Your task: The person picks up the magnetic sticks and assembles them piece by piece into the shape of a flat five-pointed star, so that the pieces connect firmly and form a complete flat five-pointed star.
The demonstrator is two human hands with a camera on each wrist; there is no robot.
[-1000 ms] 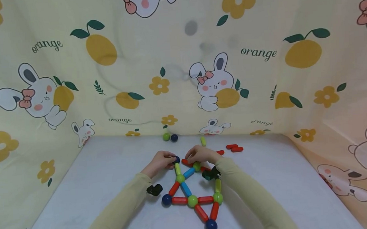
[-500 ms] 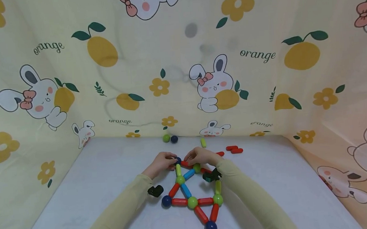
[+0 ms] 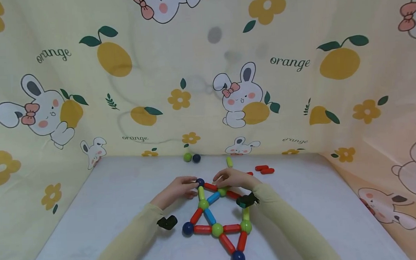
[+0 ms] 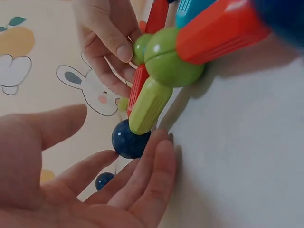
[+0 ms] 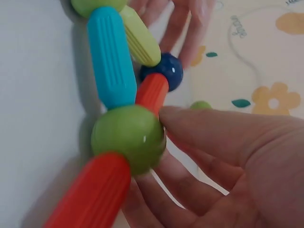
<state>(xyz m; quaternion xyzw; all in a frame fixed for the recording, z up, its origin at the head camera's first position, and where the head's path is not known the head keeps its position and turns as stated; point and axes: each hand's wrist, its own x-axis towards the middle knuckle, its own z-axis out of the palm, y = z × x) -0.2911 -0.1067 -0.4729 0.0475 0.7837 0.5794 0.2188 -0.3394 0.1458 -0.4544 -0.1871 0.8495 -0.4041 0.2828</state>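
Note:
A flat frame of magnetic rods and balls lies on the table. My left hand (image 3: 174, 192) is at its far left corner, fingertips touching the dark blue ball (image 4: 129, 139), with the thumb held away from it. A yellow-green rod (image 4: 149, 107) and a red rod (image 3: 210, 187) meet that ball. My right hand (image 3: 235, 178) is over the far side, its thumb tip beside the red rod and the green ball (image 5: 127, 137), its other fingers loosely bent behind them. A blue rod (image 5: 111, 57) joins this green ball to another green ball (image 4: 171, 59).
Near the back edge stand a loose green ball (image 3: 187, 157) and a loose dark blue ball (image 3: 196, 158). A yellow-green rod (image 3: 229, 162) and several red rods (image 3: 267, 171) lie behind my right hand. A printed curtain (image 3: 176, 69) rises behind the white table (image 3: 303, 203).
The far dark blue ball and red rod have come together, closing the far corner. Since then my right hand has drawn back to the right from the rod, and my left hand's grip has loosened.

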